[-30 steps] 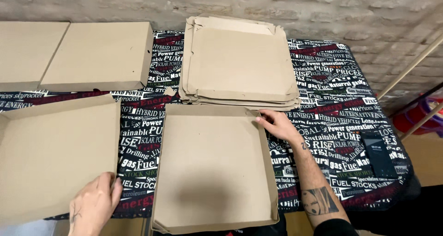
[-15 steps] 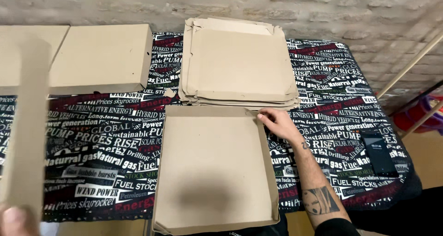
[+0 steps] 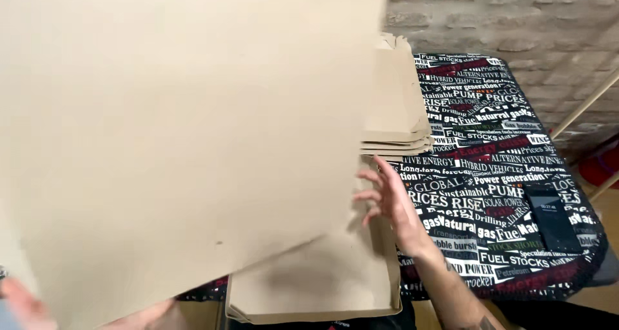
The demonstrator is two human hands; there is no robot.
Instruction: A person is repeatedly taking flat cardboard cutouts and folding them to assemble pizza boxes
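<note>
Two hands: both in view, well apart, one low at the left edge, one out to the right.
Big panel: a large flat cardboard sheet point(image 3: 180, 130) is tilted up close to the camera and fills most of the view, hiding everything on the left of the surface.
Left hand point(image 3: 29, 304): only a blurred sliver shows at the bottom left corner, right at the lower edge of the cardboard sheet; it seems to carry the sheet there, but I cannot tell how the fingers close on it.
Right hand point(image 3: 390, 201): open, fingers spread and slightly curled, palm turned toward the raised sheet; it hovers just over the right wall of the open box, and whether it touches anything cannot be made out.
Open box point(image 3: 322, 285): a shallow cardboard tray with low upturned walls, lying flat at the near edge of the surface, half covered by the raised sheet.
Stack point(image 3: 396, 104): several flat cardboard blanks piled behind the open box, only their right edge peeking out past the sheet.
Surface point(image 3: 490, 143): draped with a black cloth printed in white and red lettering.
Phone point(image 3: 551, 217): a dark phone lying flat on the cloth, well to the right of the right hand.
Backdrop: a pale brick wall point(image 3: 503, 14) behind the surface.
</note>
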